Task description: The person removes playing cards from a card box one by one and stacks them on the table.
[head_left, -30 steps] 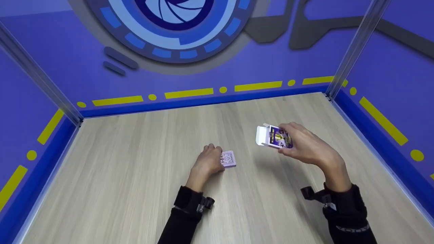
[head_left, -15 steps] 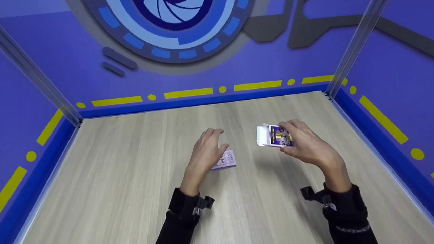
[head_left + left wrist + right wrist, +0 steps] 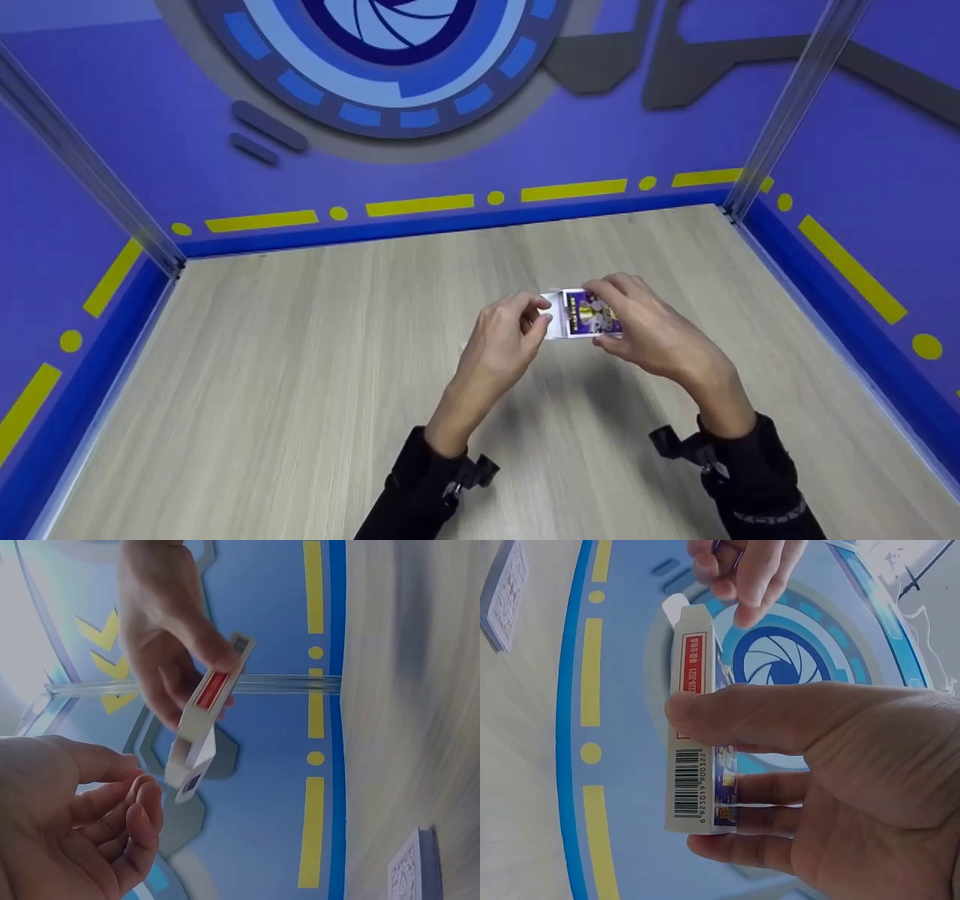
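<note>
My right hand [image 3: 660,334] grips a card box [image 3: 586,313] by its long edges, above the table. The box is white-edged with a purple picture front, and its flap end points left with the flap open. In the right wrist view the thumb presses the side of the box [image 3: 694,720], which carries a barcode and a red label. My left hand [image 3: 504,330] is beside the flap with loosely bent fingers; in the left wrist view these fingers [image 3: 142,799] are apart from the box [image 3: 214,690]. A deck of cards [image 3: 411,870] lies on the table, almost wholly hidden behind the left hand in the head view.
The light wooden tabletop [image 3: 300,375] is enclosed by blue-purple panels [image 3: 420,172] at the back and both sides. Metal posts [image 3: 780,112] stand in the back corners. Black wrist straps with small cameras [image 3: 476,471] are on both wrists.
My left hand has left the deck on the table, risen and moved right to the box's flap. The right hand has shifted slightly left with the box.
</note>
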`<move>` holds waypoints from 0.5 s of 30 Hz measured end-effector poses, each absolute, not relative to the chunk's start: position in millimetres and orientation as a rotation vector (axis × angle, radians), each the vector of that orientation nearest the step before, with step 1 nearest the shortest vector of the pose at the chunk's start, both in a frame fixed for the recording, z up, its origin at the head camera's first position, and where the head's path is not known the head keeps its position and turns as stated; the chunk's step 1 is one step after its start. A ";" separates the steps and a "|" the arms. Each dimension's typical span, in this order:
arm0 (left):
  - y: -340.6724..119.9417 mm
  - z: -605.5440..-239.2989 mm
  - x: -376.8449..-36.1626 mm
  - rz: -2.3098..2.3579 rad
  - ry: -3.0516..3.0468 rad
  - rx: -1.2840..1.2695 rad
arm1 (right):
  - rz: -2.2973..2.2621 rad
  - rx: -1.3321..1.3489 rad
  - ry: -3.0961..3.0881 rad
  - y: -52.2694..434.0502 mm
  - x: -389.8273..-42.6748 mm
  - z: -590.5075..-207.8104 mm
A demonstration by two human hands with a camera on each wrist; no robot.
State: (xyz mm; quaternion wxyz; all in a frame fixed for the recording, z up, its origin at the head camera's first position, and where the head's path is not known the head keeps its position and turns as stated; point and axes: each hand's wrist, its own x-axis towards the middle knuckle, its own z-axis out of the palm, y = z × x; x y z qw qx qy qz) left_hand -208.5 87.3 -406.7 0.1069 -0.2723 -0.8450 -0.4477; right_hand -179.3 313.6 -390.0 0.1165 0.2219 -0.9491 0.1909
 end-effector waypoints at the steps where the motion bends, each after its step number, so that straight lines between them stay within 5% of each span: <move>1: 88.3 -407.1 -208.4 -1.330 -2.492 -0.789 | 0.546 0.665 -2.764 311.3 -179.2 -390.5; 15: 85.9 -409.0 -209.5 -1.410 -2.676 -0.539 | 0.458 0.789 -2.631 290.0 -179.2 -395.8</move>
